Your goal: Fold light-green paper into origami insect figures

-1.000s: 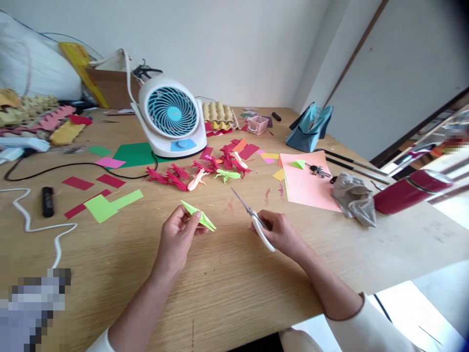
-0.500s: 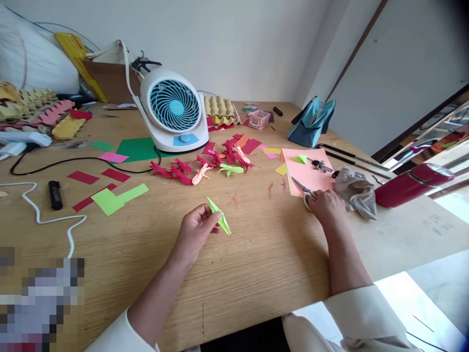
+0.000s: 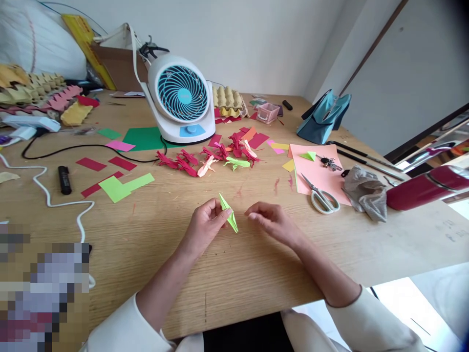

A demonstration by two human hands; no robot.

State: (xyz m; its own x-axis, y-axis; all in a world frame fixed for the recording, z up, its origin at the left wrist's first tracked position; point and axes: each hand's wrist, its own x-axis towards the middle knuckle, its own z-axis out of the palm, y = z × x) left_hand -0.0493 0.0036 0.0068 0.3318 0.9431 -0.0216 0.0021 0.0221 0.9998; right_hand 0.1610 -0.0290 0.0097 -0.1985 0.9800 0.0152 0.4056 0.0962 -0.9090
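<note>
My left hand pinches a folded light-green paper piece, narrow and pointed at both ends, above the middle of the table. Just to its right is my right hand, apart from the paper, fingers curved and a gap between thumb and forefinger, with nothing visible in it. A pair of scissors with white handles lies farther right, its blades over pink paper sheets. Behind my hands several folded paper figures in red, pink and peach sit in a cluster, with a light-green figure among them.
A white fan stands behind the figures. Cut green paper and a black marker lie left. At right are keys, a grey cloth, a red bottle and a blue bag.
My right hand has let go of the scissors, which now lie by the pink paper, and has moved left near the folded green paper. My left hand still holds that paper.
</note>
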